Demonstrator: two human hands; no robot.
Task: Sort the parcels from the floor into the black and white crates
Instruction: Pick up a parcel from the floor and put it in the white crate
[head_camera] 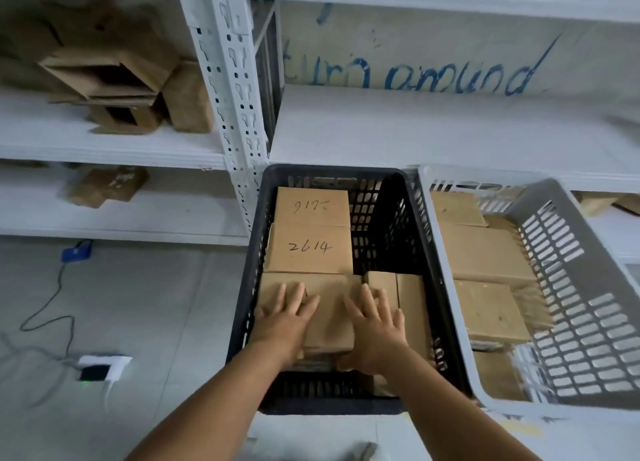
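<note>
Both hands, left (287, 318) and right (377, 325), are lying flat, fingers spread, gripping nothing, on the parcel (329, 308) in the black crate (249, 287); its long axis is running across.

Two crates stand side by side on the floor (138, 305) before the shelves (415, 128): the black crate (433, 253) left, the white crate (568, 253) right, touching. Parcels lie in both. In the black crate, parcel 2614 (311, 249) lies behind the near parcel (329, 308), on which both hands rest, left hand (285, 322) beside right hand (375, 329). Boxes (114, 90) sit on the left shelves.
</note>
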